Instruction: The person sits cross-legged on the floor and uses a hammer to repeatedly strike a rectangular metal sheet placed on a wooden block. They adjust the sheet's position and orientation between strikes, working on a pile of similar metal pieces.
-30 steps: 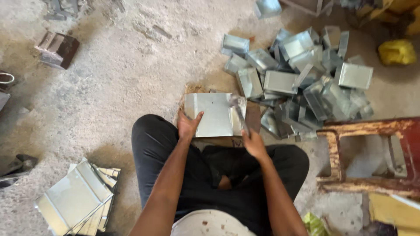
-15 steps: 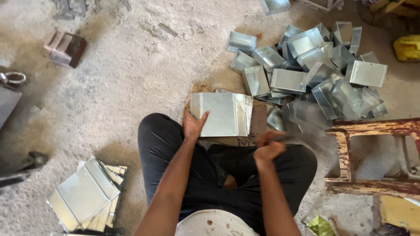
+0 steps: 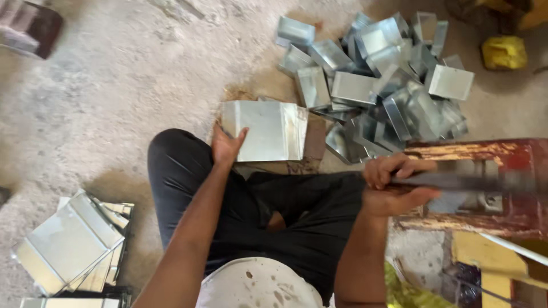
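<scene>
1. Left hand (image 3: 227, 147) pressed flat, fingers spread, against folded metal sheet (image 3: 264, 131) on wooden block (image 3: 311, 142).
2. Right hand (image 3: 394, 185) clenched around blurred tool (image 3: 456, 181), right of sheet.
3. Finished pile (image 3: 388, 74) beyond sheet; flat stack (image 3: 71, 242) left, unworked.

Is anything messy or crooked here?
Yes. The shiny metal boxes ahead lie in a jumbled heap, tipped every way, unlike the neater stack of sheets by the left knee. The red wooden frame by the right hand looks worn, its paint flaking.
</scene>
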